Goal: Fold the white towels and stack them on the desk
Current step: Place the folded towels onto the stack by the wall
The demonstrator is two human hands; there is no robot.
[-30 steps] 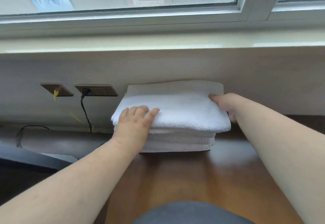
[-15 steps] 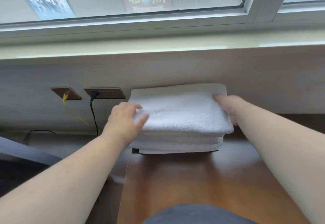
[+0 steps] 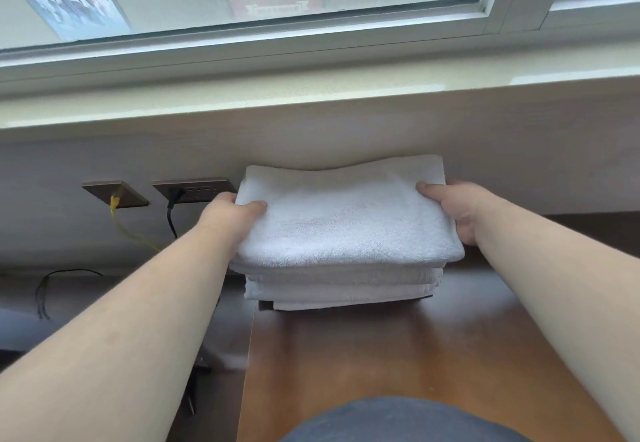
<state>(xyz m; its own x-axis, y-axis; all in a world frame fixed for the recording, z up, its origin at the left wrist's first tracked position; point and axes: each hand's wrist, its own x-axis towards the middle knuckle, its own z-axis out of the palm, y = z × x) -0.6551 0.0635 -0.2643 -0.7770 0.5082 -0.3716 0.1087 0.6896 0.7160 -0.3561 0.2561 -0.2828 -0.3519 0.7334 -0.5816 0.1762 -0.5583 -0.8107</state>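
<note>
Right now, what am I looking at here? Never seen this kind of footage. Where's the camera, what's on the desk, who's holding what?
There is no machine here: a person works with two bare hands. The only camera sits on the person's head and looks forward and down, so both forearms reach in from the bottom of the picture.

On the wooden desk, against the wall under a window, lies a stack of folded white towels. The left hand grips the left edge of the top towel, thumb on top. The right hand grips its right edge the same way.

To the left, two wall sockets hold a yellow cable and a black cable.
</note>
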